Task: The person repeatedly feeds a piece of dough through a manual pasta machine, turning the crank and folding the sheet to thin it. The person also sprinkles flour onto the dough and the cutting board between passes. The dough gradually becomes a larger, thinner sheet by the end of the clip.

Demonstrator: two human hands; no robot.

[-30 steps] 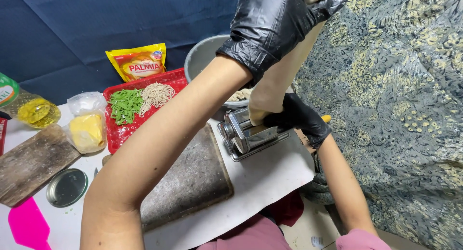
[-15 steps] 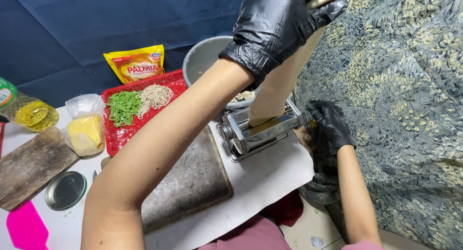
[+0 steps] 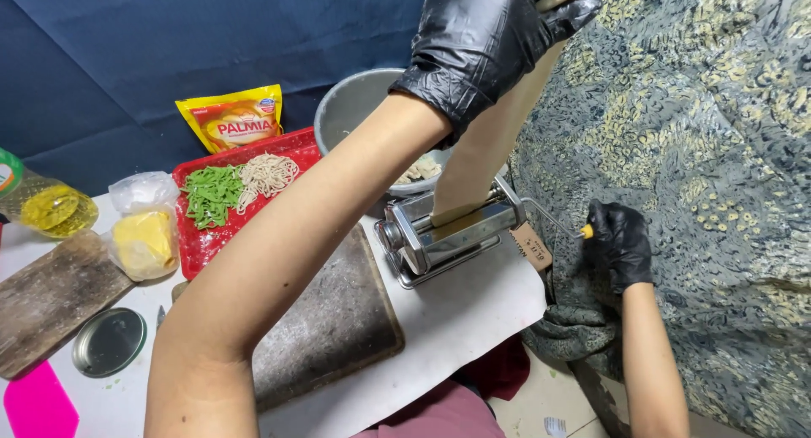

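Note:
My left hand (image 3: 494, 37), in a black glove, holds the top of a long beige dough sheet (image 3: 490, 146) high above the table. The sheet hangs down into the rollers of a metal pasta machine (image 3: 443, 235) at the table's right edge. My right hand (image 3: 621, 244), also gloved in black, grips the yellow-tipped crank handle (image 3: 557, 223) on the machine's right side.
A dark floured board (image 3: 334, 320) lies in front of the machine. A red tray (image 3: 203, 244) holds green and pale noodles. Behind are a grey bowl (image 3: 355, 108), a yellow pouch (image 3: 232, 117), a bagged yellow block (image 3: 145, 235), a wooden board (image 3: 51, 299), a round lid (image 3: 108, 342).
My right hand has left the dough at the rollers, swung right and down, and closed on the crank handle. My left hand still holds the sheet up.

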